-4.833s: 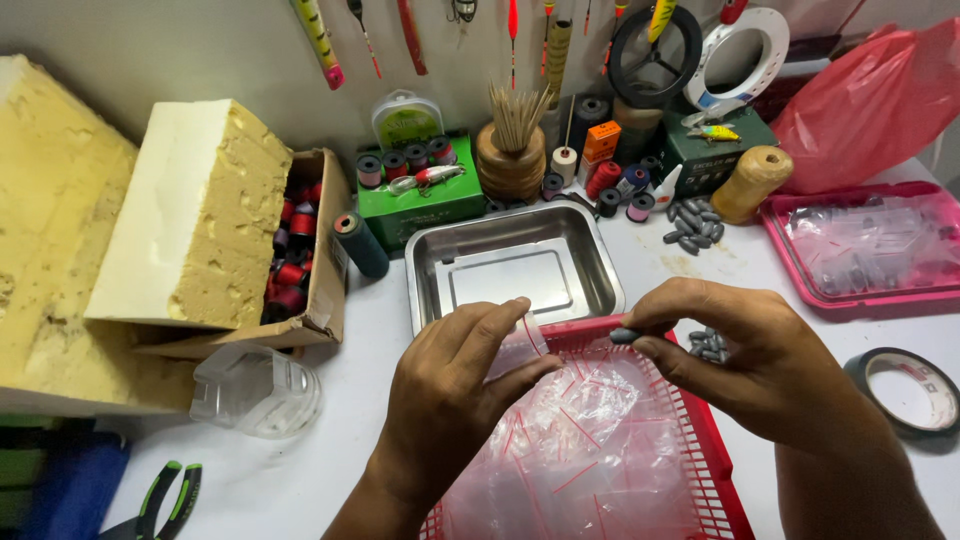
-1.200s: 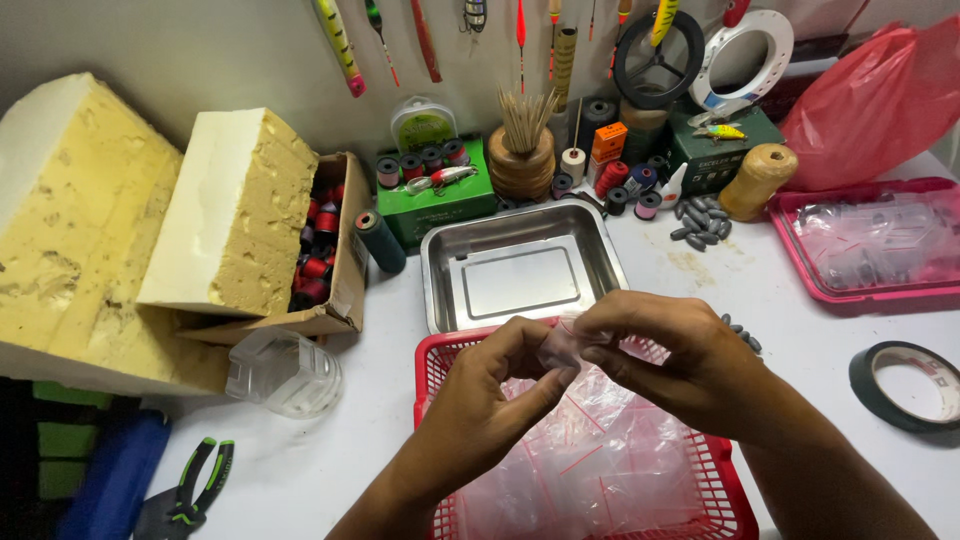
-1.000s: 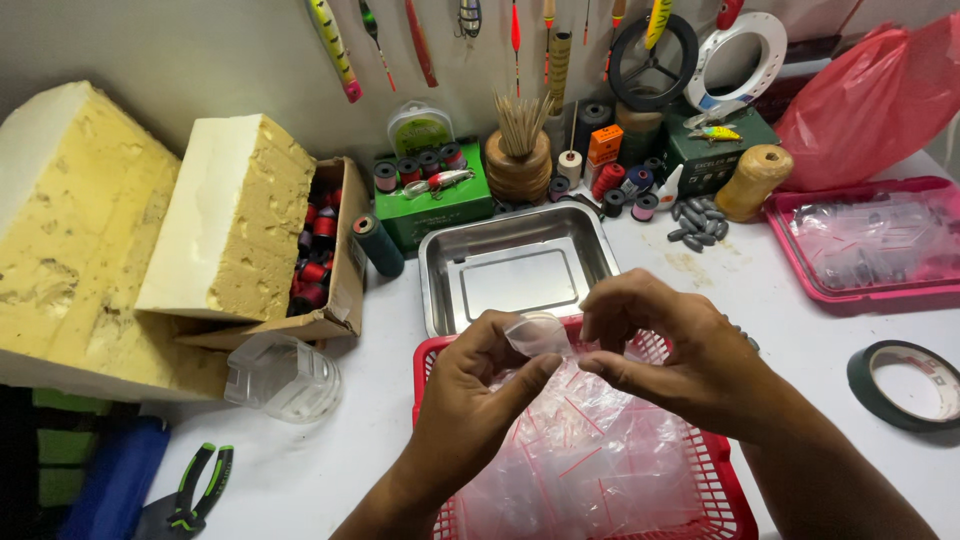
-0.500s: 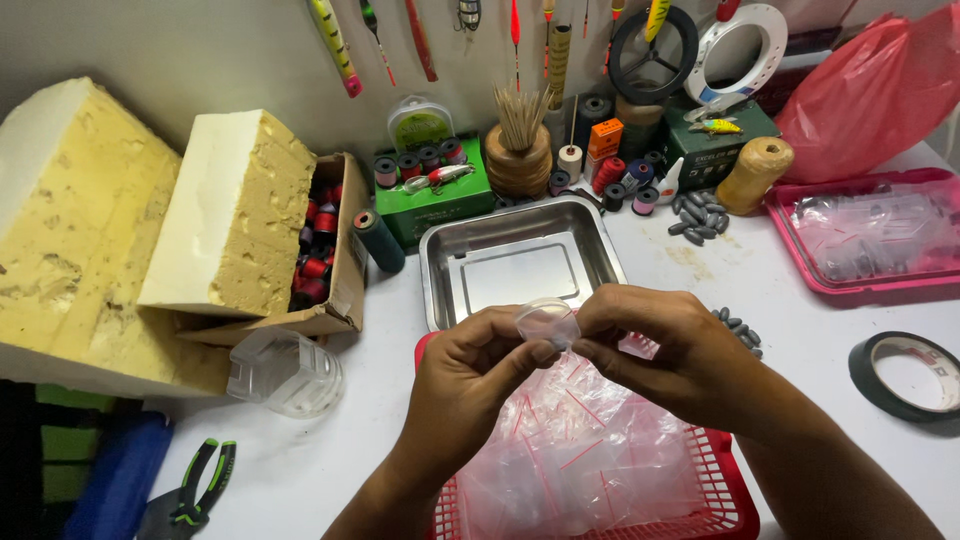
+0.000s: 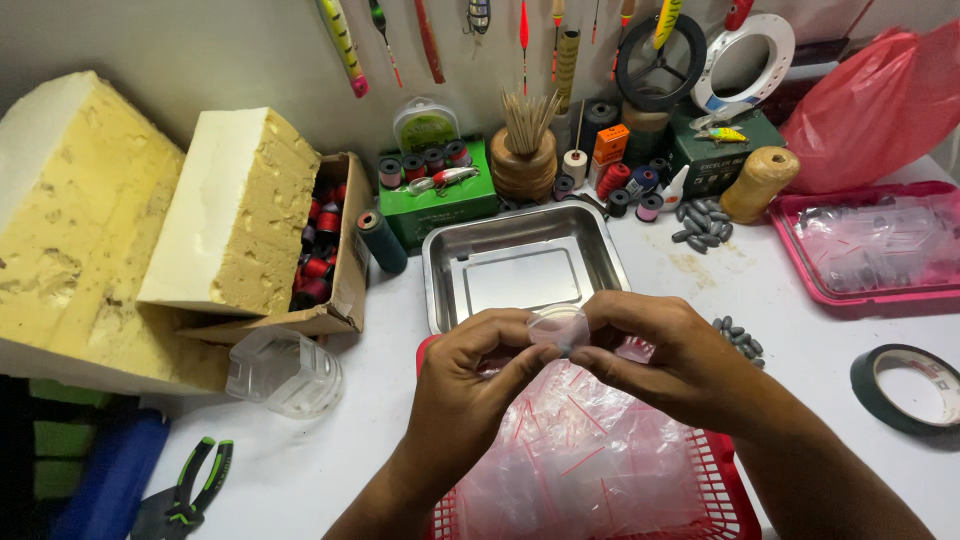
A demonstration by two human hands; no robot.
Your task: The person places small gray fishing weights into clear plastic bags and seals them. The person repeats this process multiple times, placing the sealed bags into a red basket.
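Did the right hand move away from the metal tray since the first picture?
No. The right hand moved left and closer to the tray, meeting the left hand on a small clear bag.

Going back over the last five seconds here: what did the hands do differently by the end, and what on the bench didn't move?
Earlier the hands were apart, low over the red basket. Now the left hand and right hand have risen and met, pinching a small clear bag between their fingertips above the basket's far edge. The steel tray, foam blocks and tape roll stayed put.
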